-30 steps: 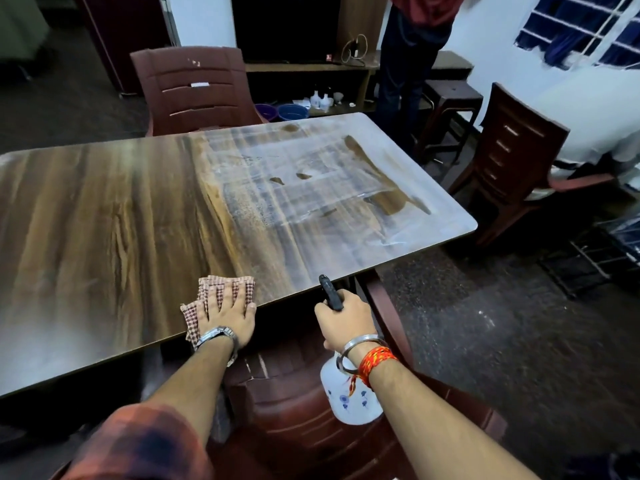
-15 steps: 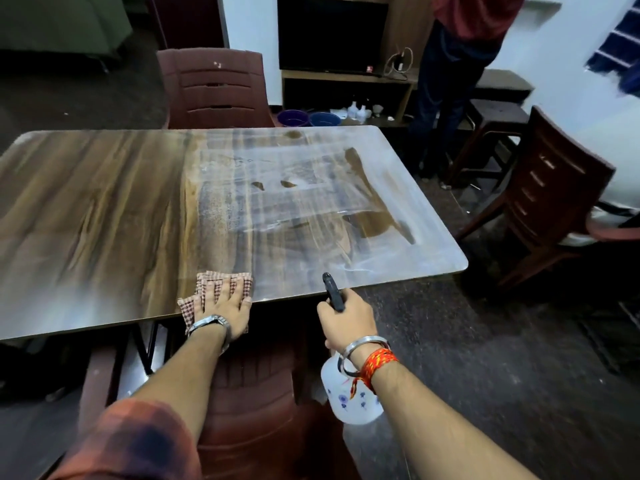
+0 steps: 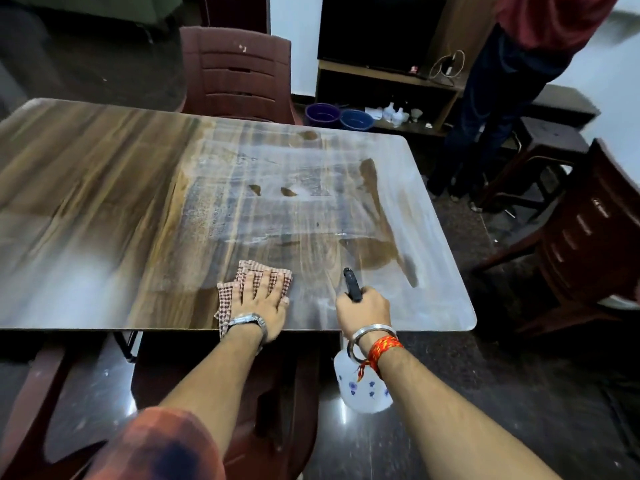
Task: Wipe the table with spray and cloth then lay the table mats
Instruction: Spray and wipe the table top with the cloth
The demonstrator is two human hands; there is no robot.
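Cloth (image 3: pixel 254 282) slid inward under flat left hand (image 3: pixel 261 306); right hand (image 3: pixel 363 311) grips spray bottle (image 3: pixel 362 386).

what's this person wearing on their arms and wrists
The left hand has a silver metal wristwatch at the wrist, and higher up the arm an orange and dark checked sleeve, blurred at the frame's bottom. The right hand has a plain silver bangle and, just behind it, a red and orange thread band with loose ends. Both forearms are bare.
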